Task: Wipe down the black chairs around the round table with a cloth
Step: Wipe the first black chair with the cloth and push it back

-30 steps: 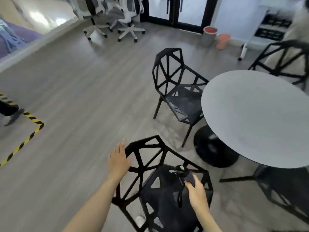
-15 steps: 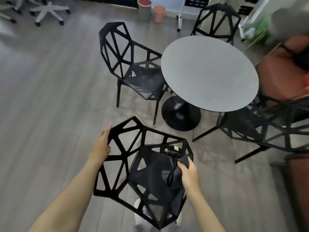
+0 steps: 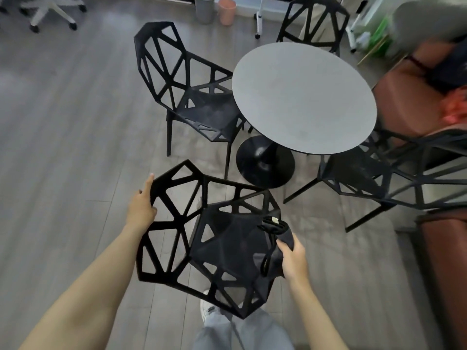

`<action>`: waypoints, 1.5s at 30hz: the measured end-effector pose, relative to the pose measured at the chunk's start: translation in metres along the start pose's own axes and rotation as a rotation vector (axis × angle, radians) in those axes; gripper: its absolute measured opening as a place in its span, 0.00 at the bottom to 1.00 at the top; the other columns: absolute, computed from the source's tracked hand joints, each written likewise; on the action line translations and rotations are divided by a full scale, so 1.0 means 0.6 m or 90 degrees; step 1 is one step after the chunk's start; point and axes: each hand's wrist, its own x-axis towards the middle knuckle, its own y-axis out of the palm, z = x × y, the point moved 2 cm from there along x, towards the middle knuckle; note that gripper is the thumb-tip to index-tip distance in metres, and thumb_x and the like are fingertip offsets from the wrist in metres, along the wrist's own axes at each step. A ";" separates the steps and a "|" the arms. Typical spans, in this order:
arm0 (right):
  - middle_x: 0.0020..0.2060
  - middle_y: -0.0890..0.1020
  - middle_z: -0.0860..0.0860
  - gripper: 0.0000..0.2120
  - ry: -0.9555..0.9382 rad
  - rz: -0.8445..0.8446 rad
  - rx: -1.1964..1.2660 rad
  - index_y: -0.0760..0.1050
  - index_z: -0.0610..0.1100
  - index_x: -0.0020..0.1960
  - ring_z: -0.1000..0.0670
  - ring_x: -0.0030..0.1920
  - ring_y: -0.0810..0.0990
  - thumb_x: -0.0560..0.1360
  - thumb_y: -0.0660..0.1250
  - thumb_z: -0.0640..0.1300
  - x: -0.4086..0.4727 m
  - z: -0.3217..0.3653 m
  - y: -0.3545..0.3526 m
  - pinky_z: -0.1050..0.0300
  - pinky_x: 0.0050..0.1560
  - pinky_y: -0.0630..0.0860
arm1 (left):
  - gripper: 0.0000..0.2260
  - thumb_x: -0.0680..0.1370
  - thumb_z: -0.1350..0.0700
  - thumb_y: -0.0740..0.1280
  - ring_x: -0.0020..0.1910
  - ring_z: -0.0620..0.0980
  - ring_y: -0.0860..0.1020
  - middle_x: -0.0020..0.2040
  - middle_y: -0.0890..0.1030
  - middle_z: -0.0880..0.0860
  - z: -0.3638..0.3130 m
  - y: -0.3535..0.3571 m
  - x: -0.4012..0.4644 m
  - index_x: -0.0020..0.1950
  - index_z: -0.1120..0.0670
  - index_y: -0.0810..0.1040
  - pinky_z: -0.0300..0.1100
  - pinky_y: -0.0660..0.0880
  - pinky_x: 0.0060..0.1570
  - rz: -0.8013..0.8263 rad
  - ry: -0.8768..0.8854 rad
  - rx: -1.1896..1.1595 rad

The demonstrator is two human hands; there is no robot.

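Near black chair (image 3: 202, 233), on the floor just beside the round bench (image 3: 303, 97), its backrest toward the left hand and its seat front pointing away from that hand, toward the right. Left hand (image 3: 141, 208): fingers curled over the backrest's outer edge. Right hand (image 3: 294, 258): fingers clamped on a dark cloth (image 3: 280, 238) at the seat's bench-side edge, the cloth's long axis running along that edge.

even soft daylight | wide-angle edge warp | right edge blurred
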 end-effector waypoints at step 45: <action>0.49 0.83 0.57 0.12 -0.093 -0.056 -0.030 0.79 0.55 0.54 0.53 0.52 0.81 0.82 0.64 0.38 0.109 0.087 -0.149 0.49 0.58 0.76 | 0.44 0.79 0.72 0.62 0.60 0.69 0.78 0.75 0.67 0.63 -0.111 0.090 -0.141 0.84 0.39 0.47 0.61 0.77 0.57 -0.133 -0.388 -0.268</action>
